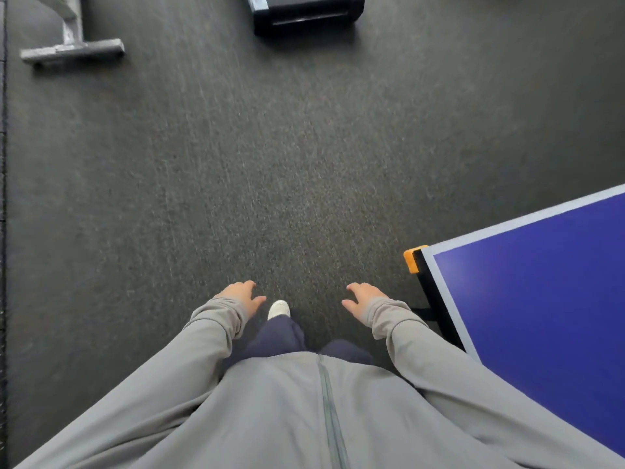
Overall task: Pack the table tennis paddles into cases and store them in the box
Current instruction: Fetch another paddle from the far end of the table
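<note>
No paddle, case or box shows in the head view. My left hand (242,296) hangs in front of me over the dark floor, fingers relaxed and holding nothing. My right hand (363,297) hangs the same way, a little left of the corner of the blue table tennis table (541,282). Both arms wear grey sleeves. The visible part of the table top is bare.
An orange corner guard (413,260) caps the table's near corner. A black boxy piece of equipment (306,11) stands on the floor at the top middle. A grey metal foot of a frame (72,49) lies top left. My white shoe (279,309) steps on dark speckled flooring.
</note>
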Demonstrator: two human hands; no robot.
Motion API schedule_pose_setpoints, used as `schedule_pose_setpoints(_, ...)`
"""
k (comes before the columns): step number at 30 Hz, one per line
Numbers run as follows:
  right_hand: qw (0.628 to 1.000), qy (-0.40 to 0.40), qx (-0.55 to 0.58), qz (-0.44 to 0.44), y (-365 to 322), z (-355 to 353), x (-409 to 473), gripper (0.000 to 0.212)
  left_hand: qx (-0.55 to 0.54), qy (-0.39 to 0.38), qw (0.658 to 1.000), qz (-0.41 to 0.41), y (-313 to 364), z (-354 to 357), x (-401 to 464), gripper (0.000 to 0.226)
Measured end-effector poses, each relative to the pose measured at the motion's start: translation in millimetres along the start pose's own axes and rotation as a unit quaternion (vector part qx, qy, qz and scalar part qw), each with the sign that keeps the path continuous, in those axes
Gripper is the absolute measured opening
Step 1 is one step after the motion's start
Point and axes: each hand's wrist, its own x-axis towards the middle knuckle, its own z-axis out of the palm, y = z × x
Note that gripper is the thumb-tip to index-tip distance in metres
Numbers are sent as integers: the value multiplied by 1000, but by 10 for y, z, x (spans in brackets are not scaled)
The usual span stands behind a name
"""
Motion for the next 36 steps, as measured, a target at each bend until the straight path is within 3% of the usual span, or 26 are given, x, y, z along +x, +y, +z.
schedule_pose_setpoints(9,998,15,57,16,-500,-1031,693,53,62,-10,997,47,355,-1250,948,54)
schedule_pose_setpoints(20,986,34,161,35,-172,-2347,1791,56,147,-12,987,65,1288,-2478,2039,54)
schedule_pose_setpoints(25,970,58,222,81,267,-2829,1955,55,172,-13,978,119,2116,-2910,2425,54)
schedule_pose_setpoints(33,918,68,340,194,1016,-3157,2099,54,269,-68,933,231,3672,-3283,2937,66)
schedule_pose_setpoints(36,896,65,371,235,1278,-3356,2184,54,309,-87,909,267,4214,-3375,3211,52)
